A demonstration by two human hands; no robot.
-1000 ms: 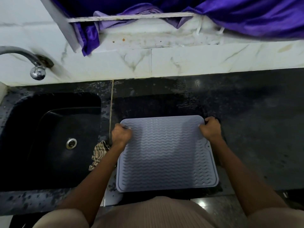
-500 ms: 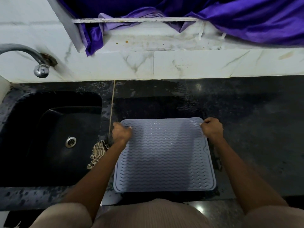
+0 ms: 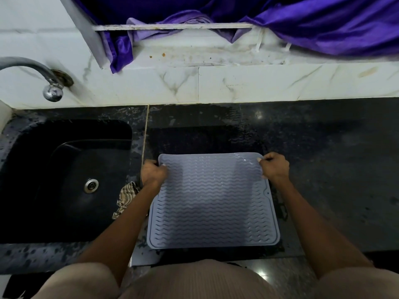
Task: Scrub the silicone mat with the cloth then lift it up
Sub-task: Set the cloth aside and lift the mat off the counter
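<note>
Black stone counter [image 3: 323,169], wet and speckled, runs below a white marble-look wall [image 3: 237,85]; purple fabric [image 3: 323,24] hangs over the ledge at 12 o'clock. At 9 o'clock sits the dark sink [image 3: 64,180] with its drain [image 3: 91,186], and the tap [image 3: 53,91] sits at 10 o'clock. Your mat [image 3: 212,201] — pale blue-grey, wave-ribbed — lies at centre, its near edge at the counter's front edge. Your left hand [image 3: 153,174] pinches the far-left corner; your right hand [image 3: 275,167] pinches the far-right corner. Both fists are clenched on the mat's rim. Whether the far edge is raised off the counter cannot be told. The checked cloth [image 3: 126,196] lies crumpled at the sink's right rim — just beside your left wrist, touching neither hand.
</note>
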